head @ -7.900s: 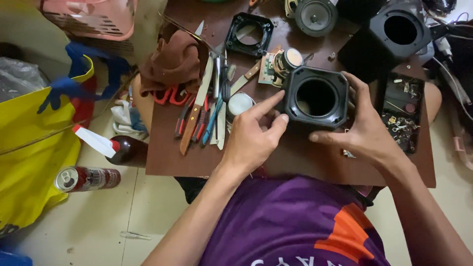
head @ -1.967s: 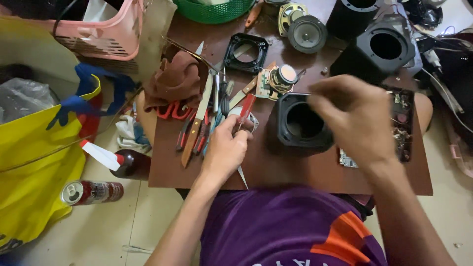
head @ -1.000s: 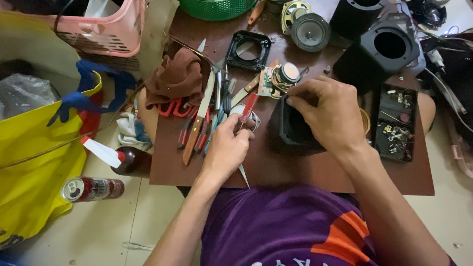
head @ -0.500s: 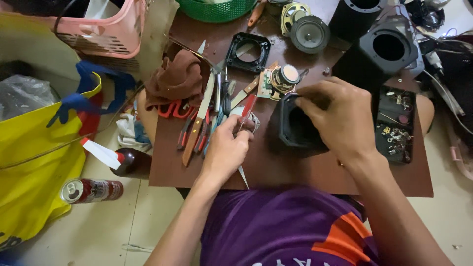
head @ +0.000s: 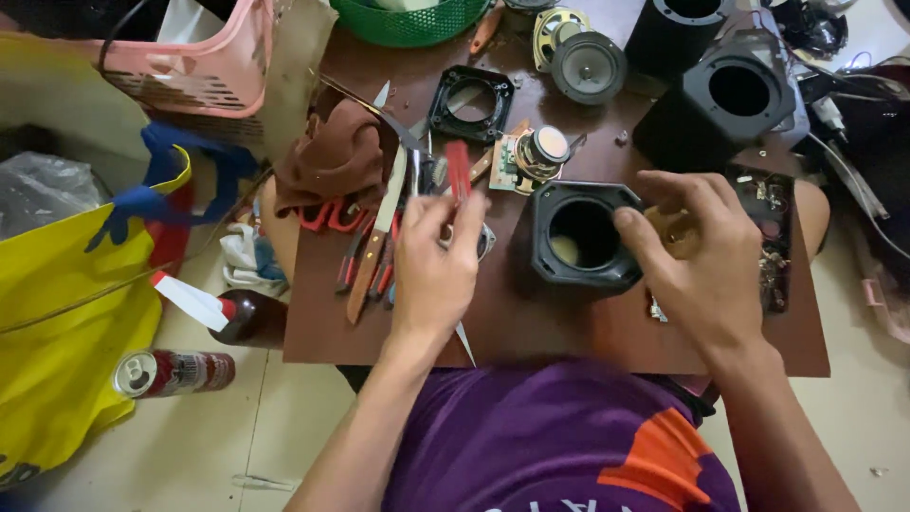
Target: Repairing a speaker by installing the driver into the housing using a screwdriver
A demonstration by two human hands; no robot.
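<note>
The person wears a purple short-sleeved shirt (head: 559, 446) with an orange patch on its front right side and pale lettering low at the hem. Both forearms are bare, with no watch, ring or glove on the left hand (head: 434, 270) or the right hand (head: 697, 256).

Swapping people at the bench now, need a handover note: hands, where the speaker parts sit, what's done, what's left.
Left hand: over the tool pile, fingers on a red-handled tool; grip not clear.
Right hand: fingers on the right rim of the black speaker housing, which lies on the brown board with its round opening up.
Nearby: small driver on a circuit board just behind the housing, black square frame, loose cone speaker, a second black housing at far right.
Done: housing is open and has no driver in it.
Left: driver and frame are not yet in the housing.
</note>
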